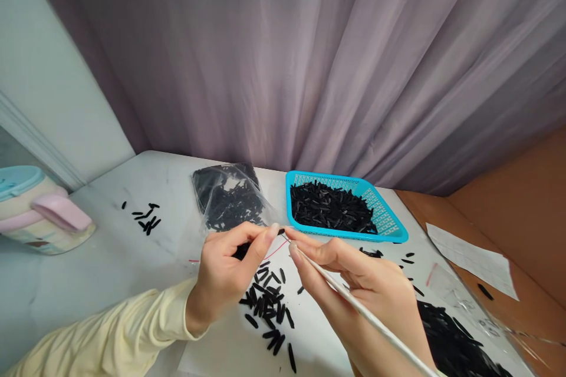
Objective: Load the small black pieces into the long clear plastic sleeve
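My left hand (232, 271) is closed, thumb and forefinger pinching a small black strip (282, 231). Its other fingers curl over something dark that I cannot make out. My right hand (354, 288) grips a long, slim white rod (367, 313) that slants down to the lower right. A thin dark tip runs from the rod's upper end to the strip, where both sets of fingertips almost meet. Below the hands, loose black strips (265, 303) lie scattered on a white sheet (230, 347).
Behind the hands stand a blue basket (395, 218) full of black strips and a clear plastic bag (234, 197) holding more. Another dark heap (460, 339) lies at lower right. A pastel mug (53, 224) stands left, near a few strips (148, 220). Paper (473, 256) lies at right.
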`<state>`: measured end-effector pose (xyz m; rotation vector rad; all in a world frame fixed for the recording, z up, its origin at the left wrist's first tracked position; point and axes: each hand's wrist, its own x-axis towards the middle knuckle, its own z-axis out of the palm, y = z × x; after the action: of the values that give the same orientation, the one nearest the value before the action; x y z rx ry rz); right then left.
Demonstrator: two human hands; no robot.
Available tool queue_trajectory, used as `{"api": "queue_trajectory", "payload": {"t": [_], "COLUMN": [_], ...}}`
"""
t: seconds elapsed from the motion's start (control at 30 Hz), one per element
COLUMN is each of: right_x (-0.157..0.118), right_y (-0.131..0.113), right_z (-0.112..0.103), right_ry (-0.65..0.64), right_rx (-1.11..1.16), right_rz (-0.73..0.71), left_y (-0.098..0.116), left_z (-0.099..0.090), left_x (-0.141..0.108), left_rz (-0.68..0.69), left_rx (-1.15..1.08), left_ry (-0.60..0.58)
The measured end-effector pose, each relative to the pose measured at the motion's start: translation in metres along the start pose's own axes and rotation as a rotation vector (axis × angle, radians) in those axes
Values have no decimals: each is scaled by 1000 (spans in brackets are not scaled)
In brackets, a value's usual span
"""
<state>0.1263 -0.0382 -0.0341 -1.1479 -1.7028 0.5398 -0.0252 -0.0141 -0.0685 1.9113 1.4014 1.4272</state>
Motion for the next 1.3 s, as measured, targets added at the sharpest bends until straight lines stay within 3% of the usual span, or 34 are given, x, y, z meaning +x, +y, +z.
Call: {"api": "queue_trajectory", "payload": {"t": [0.1, 0.2, 0.4, 0.53, 0.73, 0.9, 1.13, 1.3], "right_x": [0, -1, -8, -8, -2, 7, 19, 19], "right_y": [1, 6, 26, 34, 38, 33, 15, 14], "right_z": [5, 15, 40, 48, 43, 25, -6, -9], "right_ry": [21, 102, 89, 91, 82, 128, -97, -153], "right_rx": [-60, -160, -590, -718, -537, -419, -108, -48], "right_rz": [-47, -183, -425, -501, -427, -290, -2, 14], "left_y": [-2, -5, -9, -12, -11, -8, -4, -4], "left_z": [3, 10, 23, 25, 22, 19, 13, 13], "left_x": [-1, 2, 12, 15, 18, 18, 18, 18], "left_rz": [66, 55, -305, -412, -462, -474, -445, -396], "left_rx": [-2, -90, -292, -384, -430, -469, -497, -461], "left_ry": [29, 35, -103, -152, -161, -156, -164, -168]}}
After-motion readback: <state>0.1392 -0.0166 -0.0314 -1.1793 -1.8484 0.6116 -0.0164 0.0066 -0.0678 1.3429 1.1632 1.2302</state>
